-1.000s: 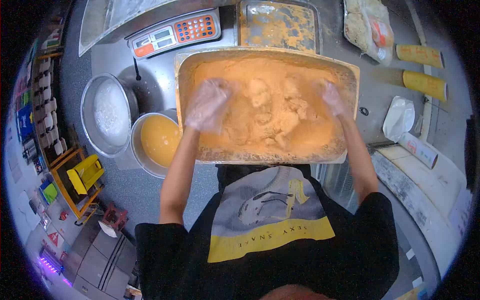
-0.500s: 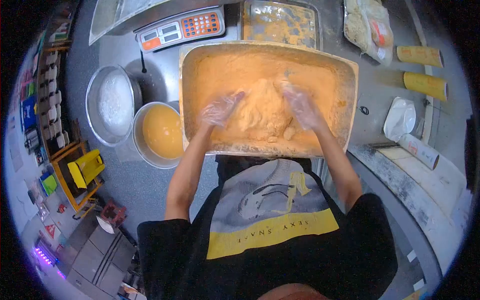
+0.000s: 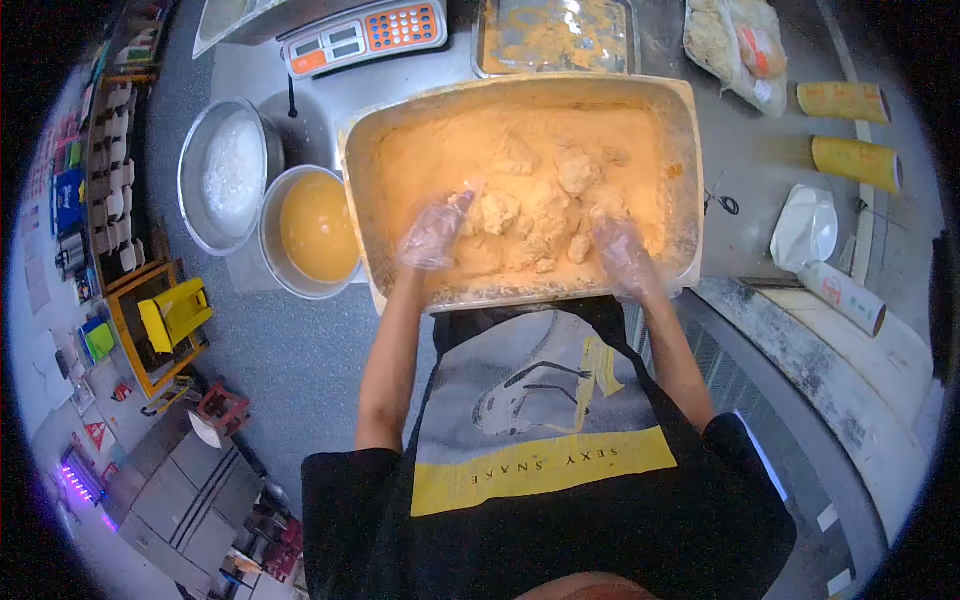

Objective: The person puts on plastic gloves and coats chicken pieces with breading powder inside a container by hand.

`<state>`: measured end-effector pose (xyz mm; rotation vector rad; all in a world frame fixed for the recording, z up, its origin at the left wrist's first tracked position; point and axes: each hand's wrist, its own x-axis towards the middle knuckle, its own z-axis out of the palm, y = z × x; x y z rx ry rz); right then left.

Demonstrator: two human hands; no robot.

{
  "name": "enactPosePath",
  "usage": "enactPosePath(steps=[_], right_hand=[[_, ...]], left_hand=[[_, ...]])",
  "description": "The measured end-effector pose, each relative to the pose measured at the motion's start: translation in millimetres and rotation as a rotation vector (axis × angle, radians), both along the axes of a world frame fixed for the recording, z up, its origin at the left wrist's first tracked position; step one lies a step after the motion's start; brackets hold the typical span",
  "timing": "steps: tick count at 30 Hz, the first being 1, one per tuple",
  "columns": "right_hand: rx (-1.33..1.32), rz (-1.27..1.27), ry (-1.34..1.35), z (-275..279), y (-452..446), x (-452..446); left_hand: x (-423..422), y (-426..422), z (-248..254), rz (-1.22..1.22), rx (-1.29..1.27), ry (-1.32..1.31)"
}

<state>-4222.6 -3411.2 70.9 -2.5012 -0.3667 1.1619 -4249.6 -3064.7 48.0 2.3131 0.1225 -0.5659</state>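
Note:
A large rectangular tub (image 3: 520,85) holds orange powder (image 3: 440,145) with several coated lumps (image 3: 545,215) in its middle. My left hand (image 3: 435,235), in a clear plastic glove, rests in the powder at the left of the lumps, its fingers partly buried and pointing toward them. On the right side of the pile, my right hand (image 3: 622,250), gloved too, touches the lumps near the tub's front wall. Powder and lumps hide the fingertips of both hands, so whether they grip a piece does not show.
Left of the tub stand a bowl of orange liquid (image 3: 318,228) and a metal bowl of clear liquid (image 3: 228,175). Behind are a scale (image 3: 365,38) and a powdery tray (image 3: 555,35). Bagged food (image 3: 740,50), yellow rolls (image 3: 855,163) and a white bag (image 3: 805,228) lie right.
My hands came inward around the heaped powder, then moved slightly apart and toward me. More separate lumps show now. The tub appears shifted a little left and up in view.

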Motion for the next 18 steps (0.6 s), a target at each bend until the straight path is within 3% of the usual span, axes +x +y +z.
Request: enactPosePath(steps=[3,4,5,6,7,8,9,10,11,13,14,16,18], right_hand=[[-0.176,0.425,-0.332,-1,-2,-5],[0.066,0.266,-0.709,-3,-1,-1],[0.194,0.181,-0.885,2,-1,9],[0.320,0.103,-1.063,7,0,19],[0.110,-0.109,-0.616,30,4,45],[-0.105,-0.305,-0.154,38,8,59],[-0.107,-0.297,-0.145,19,7,64],[0.118,-0.306,-0.086,-8,4,73],[0.340,-0.319,-0.013,-23,5,73],[0.346,-0.192,0.096,-17,25,69],[0.348,-0.064,0.198,-13,38,70],[0.474,-0.140,0.262,-12,57,65],[0.600,-0.242,0.321,-19,67,64]], left_hand=[[-7,19,-21,-0.107,0.058,-0.315],[-1,20,-16,-0.133,0.092,-0.409],[11,18,25,-0.158,0.182,-0.170],[12,15,33,-0.162,0.216,-0.039],[13,13,41,-0.173,0.256,0.091],[11,13,34,-0.340,0.372,0.110],[15,16,29,-0.508,0.492,0.114],[23,18,25,-0.499,0.497,0.110],[27,17,19,-0.267,0.328,0.278],[17,22,-18,-0.029,0.156,0.436],[-2,25,-66,0.033,-0.266,0.264],[-12,19,-87,0.099,-0.690,0.101],[15,-5,-44,0.368,-0.937,0.294]])
